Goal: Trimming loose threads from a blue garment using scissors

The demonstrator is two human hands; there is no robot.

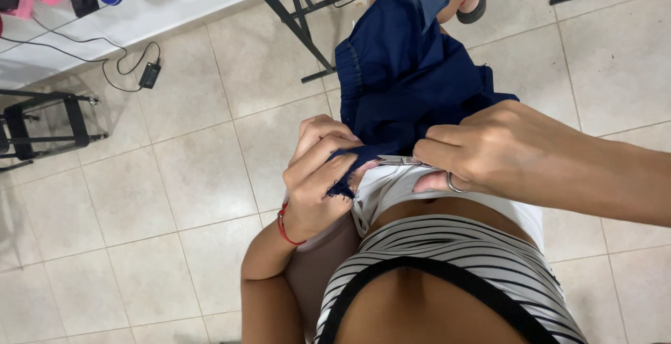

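Beige tiled floor below; navy garment draped over lap, taken as landmark. Left hand pinches its frayed near edge, fingers closed on cloth. Right hand, just right of that edge, is closed around small metal scissors, blades touching the fabric

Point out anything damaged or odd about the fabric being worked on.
The navy cloth has a frayed, ragged edge where the left hand pinches it, loose threads showing. The right hand holds small scissors against that edge.
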